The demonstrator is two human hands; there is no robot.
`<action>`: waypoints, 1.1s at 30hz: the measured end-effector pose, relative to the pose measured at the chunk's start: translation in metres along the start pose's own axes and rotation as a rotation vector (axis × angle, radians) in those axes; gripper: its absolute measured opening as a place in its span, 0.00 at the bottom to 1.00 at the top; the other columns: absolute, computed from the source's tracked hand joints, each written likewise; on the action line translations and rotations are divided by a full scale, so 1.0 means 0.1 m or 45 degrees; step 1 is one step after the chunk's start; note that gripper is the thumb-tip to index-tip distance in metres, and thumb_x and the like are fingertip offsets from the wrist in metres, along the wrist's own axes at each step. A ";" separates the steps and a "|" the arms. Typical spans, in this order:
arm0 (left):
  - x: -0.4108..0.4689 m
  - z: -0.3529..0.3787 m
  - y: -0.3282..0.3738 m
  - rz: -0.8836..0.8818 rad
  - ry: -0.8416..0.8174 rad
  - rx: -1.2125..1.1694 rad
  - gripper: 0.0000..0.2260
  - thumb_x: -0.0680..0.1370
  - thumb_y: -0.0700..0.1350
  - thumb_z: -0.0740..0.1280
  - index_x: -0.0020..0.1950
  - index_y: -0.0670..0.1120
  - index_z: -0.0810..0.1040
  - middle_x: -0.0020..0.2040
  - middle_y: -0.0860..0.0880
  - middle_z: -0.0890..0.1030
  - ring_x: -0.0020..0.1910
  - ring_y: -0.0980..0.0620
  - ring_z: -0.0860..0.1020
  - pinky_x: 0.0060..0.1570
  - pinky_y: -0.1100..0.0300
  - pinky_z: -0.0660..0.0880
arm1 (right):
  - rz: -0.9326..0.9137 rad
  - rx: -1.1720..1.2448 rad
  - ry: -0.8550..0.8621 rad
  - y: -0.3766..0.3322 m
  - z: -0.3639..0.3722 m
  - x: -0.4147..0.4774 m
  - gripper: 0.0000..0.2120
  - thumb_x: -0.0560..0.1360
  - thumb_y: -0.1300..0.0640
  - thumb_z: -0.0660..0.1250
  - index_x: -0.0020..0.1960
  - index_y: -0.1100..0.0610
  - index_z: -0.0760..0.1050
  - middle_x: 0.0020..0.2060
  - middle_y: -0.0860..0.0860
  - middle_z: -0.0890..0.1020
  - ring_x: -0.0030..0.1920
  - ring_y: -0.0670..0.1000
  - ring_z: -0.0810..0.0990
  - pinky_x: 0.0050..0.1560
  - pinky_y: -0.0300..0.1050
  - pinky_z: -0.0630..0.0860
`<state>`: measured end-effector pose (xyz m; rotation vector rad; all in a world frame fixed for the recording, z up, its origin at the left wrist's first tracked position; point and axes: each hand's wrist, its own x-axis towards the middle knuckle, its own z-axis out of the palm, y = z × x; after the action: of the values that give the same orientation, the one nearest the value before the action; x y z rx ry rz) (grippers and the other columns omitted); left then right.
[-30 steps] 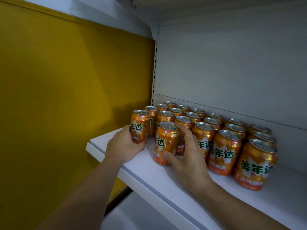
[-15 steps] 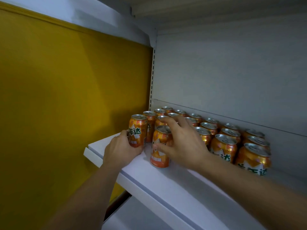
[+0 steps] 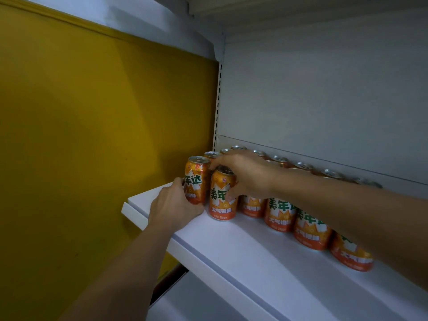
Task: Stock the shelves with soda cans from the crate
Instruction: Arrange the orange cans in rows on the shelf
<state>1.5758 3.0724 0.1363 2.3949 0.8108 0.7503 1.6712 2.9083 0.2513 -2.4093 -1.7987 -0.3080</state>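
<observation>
Left hand (image 3: 172, 205) curled round the lower body of the end can (image 3: 195, 179), grasping it near the shelf's left corner. Right hand (image 3: 245, 174) reaching in from the right, fingers draped over the rim and thumb pressed to the label of the front can (image 3: 222, 195), gripping it from above.

Both cans upright on the shelf (image 3: 254, 253), long axis vertical, silver lids up, green-lettered labels turned toward the viewer. End can set slightly behind and to the left of front can, the two just beside each other; contact between them not discernible.

To the right, front row (image 3: 309, 228) of like orange cans, upright and side by side, upper parts covered by the right forearm (image 3: 347, 212). Behind, further rows (image 3: 303, 166) visible only as lids along the grey back panel (image 3: 324, 100). At the rear left corner, slotted upright (image 3: 217, 107); left of it, yellow wall (image 3: 92, 135). Below, white lower shelf (image 3: 196, 304).
</observation>
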 end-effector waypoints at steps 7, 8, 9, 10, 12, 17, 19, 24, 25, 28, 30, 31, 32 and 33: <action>0.01 0.01 -0.01 0.009 0.015 0.007 0.33 0.68 0.64 0.75 0.67 0.51 0.70 0.61 0.51 0.81 0.59 0.48 0.79 0.54 0.50 0.77 | -0.046 0.003 0.055 -0.01 0.08 0.06 0.36 0.68 0.54 0.80 0.72 0.48 0.69 0.65 0.49 0.75 0.64 0.52 0.74 0.60 0.46 0.76; 0.01 0.02 -0.02 0.010 0.015 0.005 0.34 0.68 0.64 0.75 0.67 0.51 0.70 0.61 0.51 0.81 0.59 0.48 0.79 0.54 0.50 0.77 | -0.042 -0.008 0.057 -0.02 0.08 0.07 0.36 0.68 0.54 0.80 0.72 0.48 0.69 0.65 0.49 0.75 0.64 0.52 0.73 0.60 0.47 0.76; 0.01 0.02 -0.02 0.011 0.013 0.004 0.34 0.68 0.64 0.75 0.67 0.51 0.70 0.61 0.51 0.81 0.59 0.48 0.79 0.54 0.50 0.77 | -0.037 -0.019 0.058 -0.02 0.09 0.07 0.36 0.68 0.53 0.79 0.72 0.48 0.69 0.66 0.50 0.75 0.65 0.52 0.73 0.60 0.48 0.76; 0.01 0.01 -0.02 0.014 0.010 0.004 0.33 0.67 0.64 0.76 0.67 0.51 0.70 0.61 0.51 0.81 0.58 0.48 0.79 0.54 0.50 0.78 | -0.030 -0.024 0.058 -0.02 0.10 0.08 0.37 0.68 0.53 0.79 0.73 0.48 0.68 0.66 0.50 0.75 0.65 0.53 0.73 0.60 0.47 0.75; 0.01 0.01 -0.02 0.010 -0.001 0.007 0.34 0.67 0.63 0.76 0.67 0.51 0.70 0.61 0.51 0.81 0.58 0.48 0.79 0.55 0.49 0.78 | -0.023 -0.017 0.059 -0.02 0.11 0.08 0.37 0.68 0.54 0.79 0.73 0.48 0.67 0.67 0.50 0.74 0.66 0.53 0.73 0.61 0.48 0.75; 0.00 0.01 0.00 -0.024 -0.008 0.026 0.32 0.66 0.61 0.77 0.65 0.51 0.71 0.59 0.52 0.81 0.57 0.49 0.79 0.53 0.50 0.78 | -0.008 -0.039 0.082 -0.02 0.16 0.04 0.39 0.69 0.54 0.78 0.75 0.48 0.65 0.69 0.51 0.73 0.67 0.55 0.71 0.63 0.51 0.74; -0.02 -0.01 0.02 -0.012 0.013 -0.006 0.33 0.66 0.60 0.77 0.66 0.51 0.71 0.59 0.52 0.82 0.57 0.49 0.79 0.52 0.51 0.77 | -0.020 -0.078 0.140 -0.05 0.17 -0.01 0.40 0.70 0.51 0.78 0.76 0.46 0.62 0.69 0.51 0.72 0.68 0.55 0.69 0.64 0.52 0.71; -0.28 -0.06 -0.07 -0.065 0.306 -0.167 0.30 0.73 0.52 0.69 0.73 0.45 0.68 0.66 0.46 0.77 0.65 0.45 0.74 0.61 0.47 0.74 | -0.172 -0.120 0.333 -0.33 0.29 -0.14 0.36 0.71 0.42 0.74 0.74 0.46 0.62 0.67 0.50 0.70 0.66 0.53 0.66 0.63 0.54 0.71; -0.40 -0.07 -0.13 -0.043 0.360 -0.192 0.27 0.75 0.51 0.65 0.73 0.44 0.69 0.67 0.45 0.76 0.66 0.44 0.73 0.62 0.47 0.72 | -0.233 -0.118 0.329 -0.43 0.33 -0.14 0.34 0.72 0.42 0.73 0.74 0.46 0.62 0.67 0.50 0.69 0.67 0.53 0.66 0.64 0.53 0.70; -0.83 -0.16 -0.53 0.080 0.416 -0.073 0.27 0.76 0.54 0.55 0.72 0.42 0.70 0.66 0.44 0.75 0.65 0.45 0.72 0.62 0.47 0.70 | -0.382 -0.105 0.286 -0.81 0.52 -0.04 0.32 0.74 0.42 0.71 0.73 0.47 0.64 0.65 0.51 0.70 0.65 0.53 0.67 0.61 0.54 0.70; -1.11 -0.32 -0.95 0.073 0.383 0.082 0.27 0.77 0.56 0.53 0.72 0.44 0.69 0.66 0.46 0.74 0.65 0.46 0.71 0.62 0.47 0.70 | -0.425 -0.099 0.254 -1.09 0.66 0.07 0.29 0.75 0.43 0.70 0.72 0.46 0.64 0.64 0.51 0.70 0.64 0.53 0.67 0.59 0.53 0.70; -1.25 -0.43 -1.17 0.054 0.354 0.167 0.26 0.77 0.55 0.53 0.71 0.45 0.69 0.66 0.47 0.74 0.65 0.46 0.72 0.62 0.47 0.71 | -0.450 -0.102 0.246 -1.23 0.74 0.13 0.28 0.75 0.44 0.69 0.72 0.46 0.64 0.64 0.51 0.70 0.64 0.54 0.68 0.58 0.53 0.70; -1.39 -0.55 -1.39 0.022 0.318 0.256 0.24 0.78 0.54 0.55 0.71 0.45 0.70 0.65 0.47 0.74 0.65 0.46 0.72 0.62 0.47 0.72 | -0.477 -0.100 0.235 -1.38 0.83 0.19 0.27 0.75 0.45 0.69 0.71 0.46 0.64 0.63 0.51 0.70 0.64 0.54 0.68 0.58 0.54 0.69; -1.56 -0.65 -1.60 -0.020 0.279 0.335 0.22 0.79 0.53 0.56 0.70 0.46 0.71 0.64 0.47 0.75 0.64 0.46 0.73 0.61 0.47 0.72 | -0.498 -0.085 0.206 -1.53 0.94 0.25 0.27 0.75 0.46 0.69 0.71 0.46 0.64 0.63 0.52 0.70 0.64 0.55 0.68 0.58 0.54 0.69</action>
<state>1.3680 3.0989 0.0346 2.5612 1.0746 0.9649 1.5399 2.9953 0.1619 -1.9863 -2.2003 -0.5891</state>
